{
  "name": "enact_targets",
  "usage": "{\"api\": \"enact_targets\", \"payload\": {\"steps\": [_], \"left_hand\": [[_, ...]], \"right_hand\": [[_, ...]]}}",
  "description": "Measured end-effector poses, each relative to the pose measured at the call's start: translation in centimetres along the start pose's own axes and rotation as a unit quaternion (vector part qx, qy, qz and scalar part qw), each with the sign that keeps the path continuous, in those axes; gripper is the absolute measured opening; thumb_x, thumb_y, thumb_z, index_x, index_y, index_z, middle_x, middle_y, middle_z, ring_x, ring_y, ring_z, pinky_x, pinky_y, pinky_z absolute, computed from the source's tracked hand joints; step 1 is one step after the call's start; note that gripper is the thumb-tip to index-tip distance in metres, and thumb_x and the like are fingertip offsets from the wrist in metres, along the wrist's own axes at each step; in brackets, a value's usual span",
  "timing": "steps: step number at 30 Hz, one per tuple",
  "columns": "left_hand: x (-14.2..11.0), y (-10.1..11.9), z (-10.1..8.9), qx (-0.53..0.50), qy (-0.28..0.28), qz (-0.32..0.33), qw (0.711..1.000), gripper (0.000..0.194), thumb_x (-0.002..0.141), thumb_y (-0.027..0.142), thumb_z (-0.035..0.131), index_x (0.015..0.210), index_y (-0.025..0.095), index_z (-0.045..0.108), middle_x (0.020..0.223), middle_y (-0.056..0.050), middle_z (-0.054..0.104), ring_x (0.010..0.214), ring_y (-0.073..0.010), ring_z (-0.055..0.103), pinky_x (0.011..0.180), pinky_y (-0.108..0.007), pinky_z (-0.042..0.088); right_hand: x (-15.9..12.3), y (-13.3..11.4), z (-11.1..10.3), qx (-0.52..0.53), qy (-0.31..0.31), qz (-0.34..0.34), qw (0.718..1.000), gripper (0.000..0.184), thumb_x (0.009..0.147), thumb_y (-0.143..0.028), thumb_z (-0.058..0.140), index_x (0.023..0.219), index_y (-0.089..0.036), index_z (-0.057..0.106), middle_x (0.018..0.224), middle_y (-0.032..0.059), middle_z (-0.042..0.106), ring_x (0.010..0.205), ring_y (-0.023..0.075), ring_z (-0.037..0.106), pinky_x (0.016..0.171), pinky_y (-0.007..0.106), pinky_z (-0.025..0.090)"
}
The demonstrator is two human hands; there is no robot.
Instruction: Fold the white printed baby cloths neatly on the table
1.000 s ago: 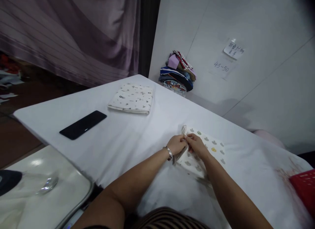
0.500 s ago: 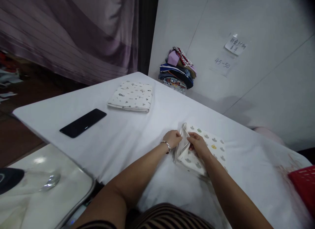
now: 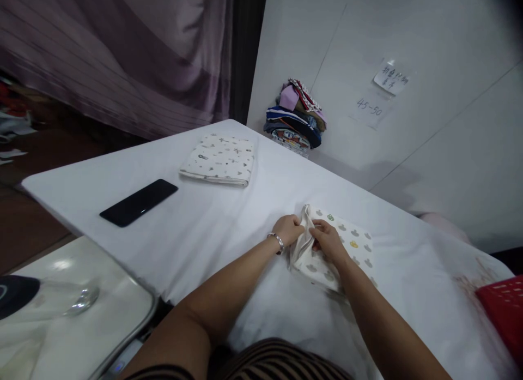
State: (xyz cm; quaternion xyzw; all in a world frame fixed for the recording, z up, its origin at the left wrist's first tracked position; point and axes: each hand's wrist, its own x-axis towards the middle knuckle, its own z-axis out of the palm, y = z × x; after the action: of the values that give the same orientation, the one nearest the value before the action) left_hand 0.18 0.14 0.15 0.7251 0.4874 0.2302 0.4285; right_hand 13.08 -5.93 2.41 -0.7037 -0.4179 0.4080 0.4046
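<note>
A folded white cloth with grey bunny-like prints and a few green and yellow ones (image 3: 354,231) lies on the white-covered table (image 3: 196,227). My left hand (image 3: 288,229), with a silver bracelet at the wrist, pinches the cloth's left edge. On the other side of the same edge, my right hand (image 3: 327,239) grips the layers with closed fingers. Between the two hands the layers stand up and are parted, showing a plain pale inner side. A second folded cloth with small dark prints (image 3: 220,159) rests farther back to the left, apart from both hands.
A black phone (image 3: 139,201) lies at the table's left. Stacked folded clothes (image 3: 292,118) stand beyond the far edge by the wall (image 3: 392,31). At right is a red perforated object (image 3: 502,314). A lower white surface (image 3: 90,293) holds a clear and black item (image 3: 49,298).
Both hands keep their grip on the cloth's edge, with only a very slight shift of the fingers. The view has moved a little; the other things stay put.
</note>
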Motion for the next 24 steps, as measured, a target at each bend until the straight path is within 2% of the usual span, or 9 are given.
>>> {"api": "enact_targets", "payload": {"steps": [8,13,16,19,21,24], "left_hand": [[-1.5,1.1,0.6,0.004,0.032,0.04,0.999,0.009,0.072,0.023,0.053,0.07,0.02,0.061,0.068,0.0,0.064,0.064,-0.013,0.055,0.057,-0.022,0.038],[-1.9,1.1,1.1,-0.08,0.028,0.056,0.995,0.015,0.073,0.021,0.05,0.072,0.019,0.065,0.07,0.001,0.066,0.066,-0.0119,0.057,0.061,-0.022,0.041],[-1.5,1.0,1.1,-0.149,-0.043,-0.016,0.988,0.015,0.073,0.02,0.05,0.069,0.016,0.065,0.062,0.0,0.064,0.056,-0.0109,0.056,0.053,-0.021,0.04],[-0.7,0.7,0.5,-0.221,-0.124,-0.101,0.962,0.016,0.073,0.021,0.051,0.074,0.013,0.065,0.066,-0.002,0.066,0.049,-0.0099,0.056,0.046,-0.021,0.039],[-0.1,0.3,-0.2,-0.204,-0.091,-0.101,0.969,0.016,0.073,0.022,0.054,0.078,0.014,0.066,0.072,-0.003,0.068,0.054,-0.0103,0.058,0.049,-0.021,0.041],[0.4,-0.3,-1.0,-0.1,0.015,-0.069,0.992,0.013,0.071,0.024,0.058,0.077,0.018,0.068,0.078,-0.002,0.07,0.069,-0.0131,0.061,0.06,-0.022,0.043]], "right_hand": [[0.2,-1.1,0.3,-0.065,0.005,0.053,0.996,0.029,0.072,-0.016,0.053,0.101,-0.016,0.052,0.051,-0.0062,0.053,0.036,0.0097,0.052,0.035,0.02,0.046],[0.0,-1.6,0.0,-0.039,-0.02,0.073,0.996,0.027,0.078,-0.027,0.054,0.102,-0.015,0.055,0.052,-0.0041,0.054,0.042,0.0116,0.055,0.04,0.023,0.051],[0.1,-1.4,-0.2,-0.037,-0.029,0.067,0.997,0.031,0.077,-0.033,0.06,0.102,-0.014,0.054,0.057,-0.0025,0.057,0.043,0.011,0.054,0.038,0.022,0.048],[0.3,-0.7,-0.4,-0.016,-0.052,0.052,0.997,0.034,0.074,-0.03,0.065,0.102,-0.015,0.053,0.06,-0.0036,0.056,0.045,0.0103,0.054,0.038,0.021,0.047],[0.4,-0.2,-0.5,0.005,-0.057,0.048,0.997,0.034,0.071,-0.026,0.066,0.101,-0.016,0.054,0.059,-0.0056,0.054,0.044,0.0094,0.053,0.038,0.021,0.047],[0.4,0.2,-0.5,0.027,-0.05,0.04,0.998,0.03,0.071,-0.022,0.063,0.1,-0.016,0.056,0.058,-0.0063,0.051,0.045,0.0091,0.052,0.039,0.02,0.047]]}}
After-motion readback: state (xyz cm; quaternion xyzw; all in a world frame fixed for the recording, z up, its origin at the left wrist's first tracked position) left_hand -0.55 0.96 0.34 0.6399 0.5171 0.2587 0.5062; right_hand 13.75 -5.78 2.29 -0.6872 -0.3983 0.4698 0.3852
